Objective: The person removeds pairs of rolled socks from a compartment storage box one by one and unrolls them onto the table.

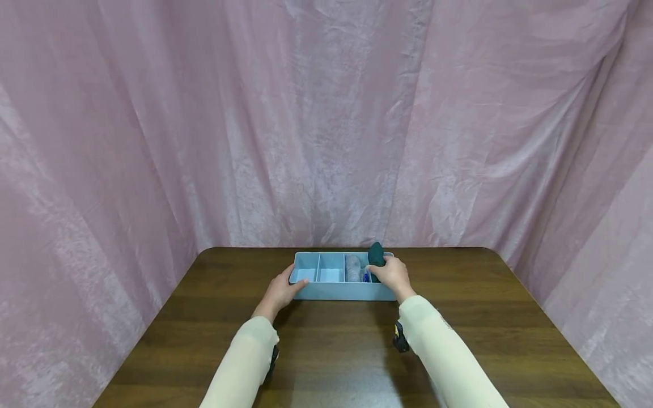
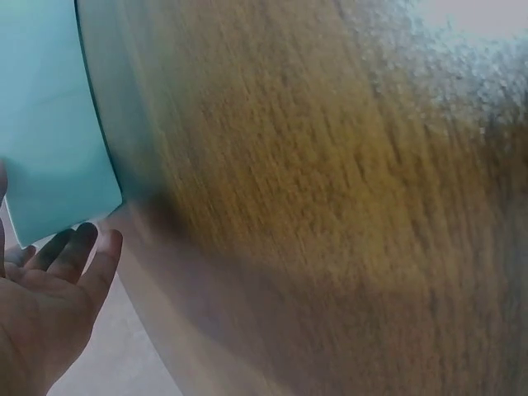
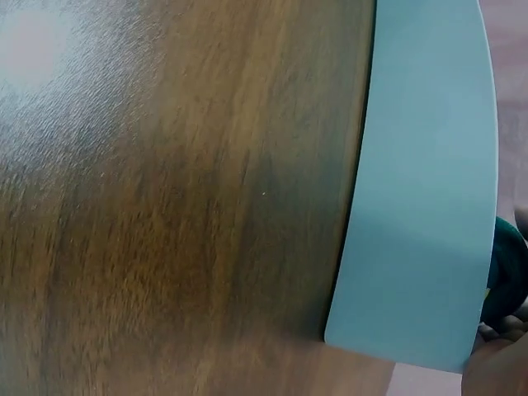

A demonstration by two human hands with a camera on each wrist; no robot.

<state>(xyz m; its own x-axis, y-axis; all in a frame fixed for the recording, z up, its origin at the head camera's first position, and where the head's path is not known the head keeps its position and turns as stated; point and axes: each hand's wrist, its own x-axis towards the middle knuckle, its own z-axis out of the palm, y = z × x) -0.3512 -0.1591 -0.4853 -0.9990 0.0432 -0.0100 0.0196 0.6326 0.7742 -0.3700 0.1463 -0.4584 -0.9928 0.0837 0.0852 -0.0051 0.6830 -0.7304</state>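
A light blue organizer box (image 1: 331, 292) with a row of compartments stands near the table's far edge. My left hand (image 1: 279, 290) holds its left end, thumb over the front rim; in the left wrist view, that hand's fingers (image 2: 103, 260) lie along the end wall. At the rightmost compartment, my right hand (image 1: 393, 275) grips a dark green bundle of rolled cloth (image 1: 376, 254), which rises above the rim. A grey fuzzy roll (image 1: 352, 268) fills the compartment left of it, with a small blue item (image 1: 365, 277) beside the roll. The two left compartments (image 1: 331, 267) show bare floors.
The brown wooden table (image 1: 336, 351) reaches from the box toward me. Pink velvet curtains (image 1: 326, 124) hang right behind its far edge and along both sides. Dark straps with devices (image 1: 400, 338) sit at the sleeves' wrists.
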